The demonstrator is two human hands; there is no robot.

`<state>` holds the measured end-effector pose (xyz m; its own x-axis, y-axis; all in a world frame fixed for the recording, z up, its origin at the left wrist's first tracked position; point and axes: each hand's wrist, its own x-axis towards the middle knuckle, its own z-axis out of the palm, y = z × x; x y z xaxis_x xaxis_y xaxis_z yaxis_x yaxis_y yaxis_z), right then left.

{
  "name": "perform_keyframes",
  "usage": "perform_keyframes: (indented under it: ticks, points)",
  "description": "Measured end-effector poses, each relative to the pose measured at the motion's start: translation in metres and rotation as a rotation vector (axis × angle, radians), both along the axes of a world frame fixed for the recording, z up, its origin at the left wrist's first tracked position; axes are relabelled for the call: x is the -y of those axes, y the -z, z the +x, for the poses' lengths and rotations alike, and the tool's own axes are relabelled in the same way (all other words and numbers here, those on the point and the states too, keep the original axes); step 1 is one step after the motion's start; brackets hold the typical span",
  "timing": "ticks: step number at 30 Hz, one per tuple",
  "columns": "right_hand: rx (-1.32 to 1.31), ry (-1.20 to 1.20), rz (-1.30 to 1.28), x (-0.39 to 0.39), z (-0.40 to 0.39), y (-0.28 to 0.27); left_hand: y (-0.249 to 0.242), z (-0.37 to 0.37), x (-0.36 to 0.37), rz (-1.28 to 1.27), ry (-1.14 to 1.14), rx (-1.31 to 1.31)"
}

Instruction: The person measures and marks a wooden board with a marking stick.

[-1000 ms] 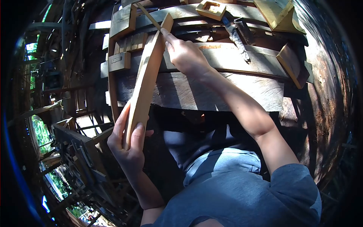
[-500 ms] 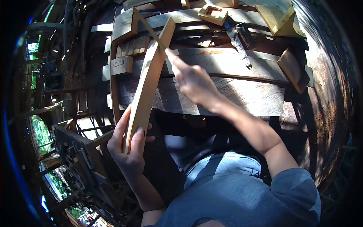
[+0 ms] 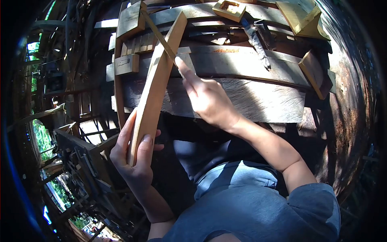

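The long tapered wooden bar slants over the near edge of the slatted worktop, its lower end in the left hand, with the thumb on one side and fingers on the other. That grip holds the bar; the right hand's is narrow, closed on the near end of a slim stick that crosses the bar's upper part. The bar looks stiff, moderately light and dry rather than slippery, best held by its lower sides, clear of the stick. Its long edges look fairly crisp; the slimmer stick would probably snap sooner. A wooden block crowds the stick's far end, and a slotted block lies left of the bar. More room opens to the right, over the near board.
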<state>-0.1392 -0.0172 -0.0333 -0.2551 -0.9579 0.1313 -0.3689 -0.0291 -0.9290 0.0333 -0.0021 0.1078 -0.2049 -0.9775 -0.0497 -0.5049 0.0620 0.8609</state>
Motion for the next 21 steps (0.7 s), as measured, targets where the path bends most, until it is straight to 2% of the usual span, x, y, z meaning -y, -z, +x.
perform_keyframes:
  ticks: [4,5,8,10,11,14,15,16,18,19,20,21]
  points:
    - [0.072,0.1,0.135,0.057,-0.016,0.01,-0.003,-0.001,-0.002,-0.009,0.024,-0.03]
    - [0.068,0.12,0.103,0.06,-0.013,0.012,-0.005,-0.001,-0.003,0.015,0.018,-0.048]
    - [0.262,0.005,0.039,0.007,0.009,-0.018,-0.005,-0.002,0.002,0.034,-0.005,-0.084]
    - [0.088,-0.07,-0.134,-0.025,0.023,-0.017,-0.005,-0.002,0.002,-0.01,0.012,-0.01]
    - [0.107,-0.074,-0.17,-0.023,0.019,-0.011,-0.002,0.0,0.001,-0.005,-0.008,-0.01]
    - [0.308,-0.069,-0.003,0.021,-0.008,-0.01,-0.002,0.002,0.003,-0.002,-0.024,-0.029]
    - [-0.014,0.012,-0.309,0.039,-0.009,-0.008,-0.002,0.004,0.004,-0.01,-0.024,-0.032]
    - [-0.018,0.012,-0.322,0.04,-0.008,-0.008,-0.002,0.005,0.005,-0.005,-0.017,-0.044]
    - [0.227,-0.061,0.146,0.028,-0.004,-0.022,-0.004,0.004,0.005,-0.004,-0.011,-0.061]
    - [0.213,-0.07,0.149,0.015,0.002,-0.033,-0.005,0.002,0.004,0.001,-0.006,-0.052]
    - [0.214,-0.095,-0.193,0.0,0.016,-0.008,-0.004,0.001,0.002,0.014,-0.008,-0.039]
    - [0.172,-0.101,-0.178,-0.006,0.015,-0.009,-0.002,0.002,0.002,-0.002,0.0,-0.044]
